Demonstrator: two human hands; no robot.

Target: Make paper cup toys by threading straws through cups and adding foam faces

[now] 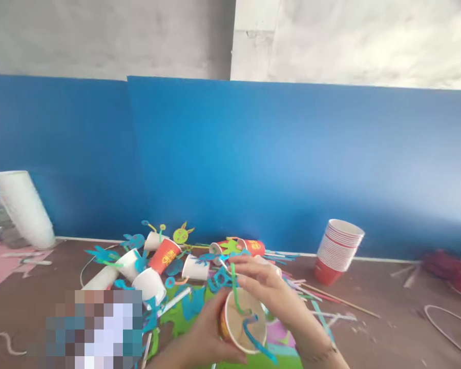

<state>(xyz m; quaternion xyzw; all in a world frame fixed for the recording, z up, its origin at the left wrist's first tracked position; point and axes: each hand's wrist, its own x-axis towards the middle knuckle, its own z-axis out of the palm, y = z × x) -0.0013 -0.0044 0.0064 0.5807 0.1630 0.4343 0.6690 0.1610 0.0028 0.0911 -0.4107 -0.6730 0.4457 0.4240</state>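
Note:
My left hand (214, 335) is wrapped round the side of a paper cup (243, 328), whose mouth tilts up toward me. A bent green drinking straw (237, 294) and a blue drinking straw (255, 341) stick out of the cup past its rim. Over the cup's far right side, my right hand (267, 287) has its fingers stretched out. Its fingertips are beside the upper end of the green straw; I cannot tell if they touch it. Behind the hands lie several white and red paper cups (166, 255) with blue and green paper cut-outs (190, 302).
A stack of paper cups (340, 251) stands at the right on the brown table (372, 328). Loose straws and sticks (340, 297) lie nearby. A leaning white roll (25, 210) and pink paper (3, 266) are at the left. A blue panel (272, 159) closes off the back.

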